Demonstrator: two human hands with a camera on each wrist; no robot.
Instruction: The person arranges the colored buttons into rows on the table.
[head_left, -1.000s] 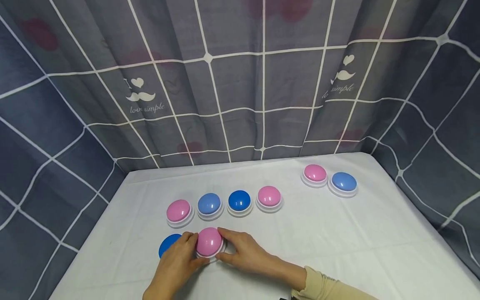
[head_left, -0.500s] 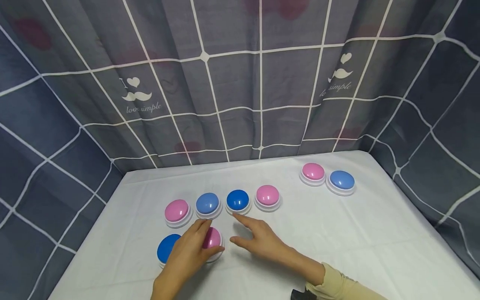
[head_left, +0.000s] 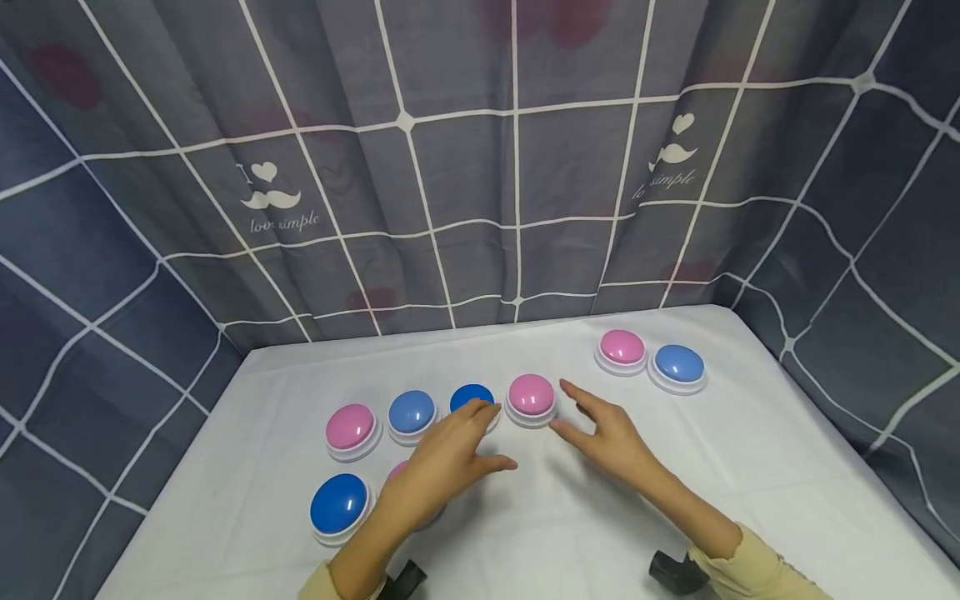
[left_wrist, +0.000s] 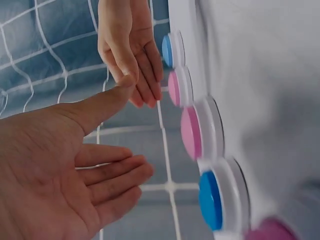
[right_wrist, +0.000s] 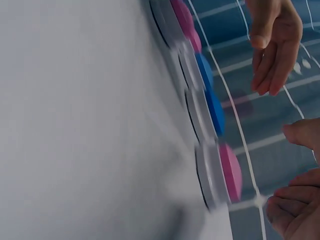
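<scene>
My left hand [head_left: 442, 462] hovers over the front of the table with its fingers extended and the thumb apart. Beneath it, a pink push button [head_left: 399, 470] is mostly hidden, and a dark blue push button [head_left: 471, 393] is partly covered. My right hand [head_left: 611, 437] is beside the right side of another pink push button [head_left: 532, 395], thumb and fingers spread. In the right wrist view, that pink button [left_wrist: 191, 132] [right_wrist: 230, 172] stands apart from both hands. Neither hand holds anything.
A light blue button [head_left: 412, 412] and a pink button [head_left: 349, 427] continue the row leftward. A large dark blue button [head_left: 339, 504] sits at front left. A pink button [head_left: 622, 347] and a light blue button [head_left: 678, 364] stand at back right. Grid-patterned curtains [head_left: 465, 183] enclose the white table [head_left: 750, 467].
Both hands have let go of the front pink button and moved right and away from me. The right hand leads, arriving beside the row's rightmost pink button. The buttons stay in place.
</scene>
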